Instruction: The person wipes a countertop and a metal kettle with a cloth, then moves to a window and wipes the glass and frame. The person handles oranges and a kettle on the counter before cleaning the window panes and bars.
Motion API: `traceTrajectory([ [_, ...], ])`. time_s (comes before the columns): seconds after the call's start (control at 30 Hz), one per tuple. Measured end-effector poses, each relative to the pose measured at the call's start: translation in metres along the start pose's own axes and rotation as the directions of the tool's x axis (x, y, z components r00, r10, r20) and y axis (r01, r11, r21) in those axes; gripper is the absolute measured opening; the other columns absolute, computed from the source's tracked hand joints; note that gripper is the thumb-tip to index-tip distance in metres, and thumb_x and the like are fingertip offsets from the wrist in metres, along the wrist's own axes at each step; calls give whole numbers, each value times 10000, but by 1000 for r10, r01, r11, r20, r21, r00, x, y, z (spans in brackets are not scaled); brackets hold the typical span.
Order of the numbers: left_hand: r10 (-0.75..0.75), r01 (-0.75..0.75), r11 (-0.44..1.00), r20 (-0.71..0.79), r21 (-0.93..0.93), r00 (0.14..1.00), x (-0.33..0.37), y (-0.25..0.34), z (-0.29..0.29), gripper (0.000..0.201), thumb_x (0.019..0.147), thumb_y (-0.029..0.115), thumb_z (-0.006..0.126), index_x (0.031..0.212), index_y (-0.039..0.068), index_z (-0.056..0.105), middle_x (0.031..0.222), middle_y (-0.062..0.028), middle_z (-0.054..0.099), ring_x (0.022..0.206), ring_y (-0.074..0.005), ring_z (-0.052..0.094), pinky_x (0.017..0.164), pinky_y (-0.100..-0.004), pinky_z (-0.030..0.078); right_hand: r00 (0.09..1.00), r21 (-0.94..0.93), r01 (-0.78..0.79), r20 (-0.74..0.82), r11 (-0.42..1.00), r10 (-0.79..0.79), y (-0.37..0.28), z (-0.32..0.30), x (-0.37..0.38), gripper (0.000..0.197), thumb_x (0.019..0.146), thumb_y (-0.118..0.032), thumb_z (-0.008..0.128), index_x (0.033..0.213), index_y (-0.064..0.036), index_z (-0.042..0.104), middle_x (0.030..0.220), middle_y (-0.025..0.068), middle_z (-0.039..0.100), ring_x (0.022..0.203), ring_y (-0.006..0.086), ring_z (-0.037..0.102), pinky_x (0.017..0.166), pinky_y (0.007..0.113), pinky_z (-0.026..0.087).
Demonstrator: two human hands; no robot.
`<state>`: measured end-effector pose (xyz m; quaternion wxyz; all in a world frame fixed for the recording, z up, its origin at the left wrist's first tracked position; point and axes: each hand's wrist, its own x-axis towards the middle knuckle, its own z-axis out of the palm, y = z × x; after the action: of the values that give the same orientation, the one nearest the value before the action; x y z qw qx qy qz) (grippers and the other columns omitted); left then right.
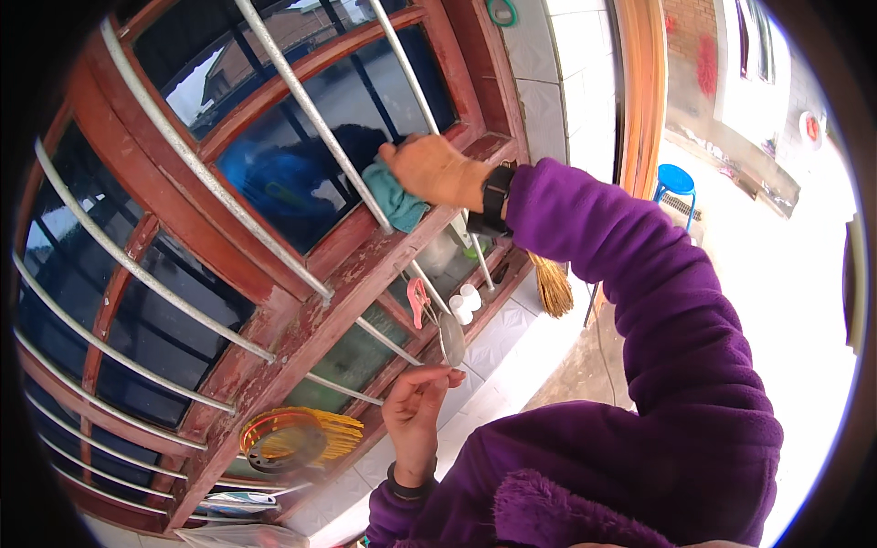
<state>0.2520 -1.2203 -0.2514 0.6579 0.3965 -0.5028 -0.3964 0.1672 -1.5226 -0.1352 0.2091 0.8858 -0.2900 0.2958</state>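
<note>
My right hand (443, 172) reaches up to the barred window and is closed on a teal cloth (399, 194). The cloth lies against a white metal bar (315, 110), just above a worn red wooden rail (301, 342). Lower down, my left hand (417, 416) has its fingers curled and the thumb close to them. Whatever may be between those fingertips is hidden. Just above them hangs a small round strainer (451, 340), next to a pink-handled utensil (417, 303). I cannot tell whether my fingertips touch the strainer.
White bars cross the dark window panes (174, 320). Two white containers (465, 304) stand on the lower sill. At lower left hang a round metal skimmer (285, 447) and a yellow brush (340, 433). A straw broom (552, 285) and a blue stool (676, 181) are to the right.
</note>
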Motion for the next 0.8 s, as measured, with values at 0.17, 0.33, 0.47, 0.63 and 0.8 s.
traceTrajectory([
  [0.17,-16,18,997,-30,74,999,4,-2,14,120,963,34,572,1045,-33,628,966,-131,688,906,-231,677,859,-363,534,988,18,-76,138,997,73,11,-8,9,248,899,-99,513,1102,31,571,802,181,692,776,353,697,642,451,559],
  [0.33,18,-19,999,26,45,999,5,-5,18,139,971,9,555,1084,-40,619,1014,-136,685,953,-215,671,896,-345,525,990,276,-120,103,954,95,10,-5,6,349,850,-143,573,1147,40,566,908,265,667,866,423,659,763,481,529],
  [0.47,21,-23,999,32,38,999,4,-4,18,150,979,15,552,1104,-40,615,1041,-130,682,993,-207,668,914,-331,520,981,726,-121,-16,676,193,16,-7,1,459,801,-254,648,1126,60,571,928,309,644,914,466,620,804,457,503],
  [0.63,41,-40,999,-41,29,998,2,-2,13,147,977,27,568,1101,-36,618,1043,-123,681,995,-197,661,912,-323,517,930,958,-35,-73,285,361,18,-42,-11,299,835,-155,630,1049,47,574,838,136,659,763,168,615,747,319,512],
  [0.8,22,-22,1000,-22,-4,1000,2,-5,12,144,975,30,575,1095,-36,621,1045,-118,679,998,-188,654,901,-315,514,872,623,333,-490,707,21,-41,-46,-1,283,769,-142,667,1011,-45,557,850,206,647,819,403,634,706,461,525],
])
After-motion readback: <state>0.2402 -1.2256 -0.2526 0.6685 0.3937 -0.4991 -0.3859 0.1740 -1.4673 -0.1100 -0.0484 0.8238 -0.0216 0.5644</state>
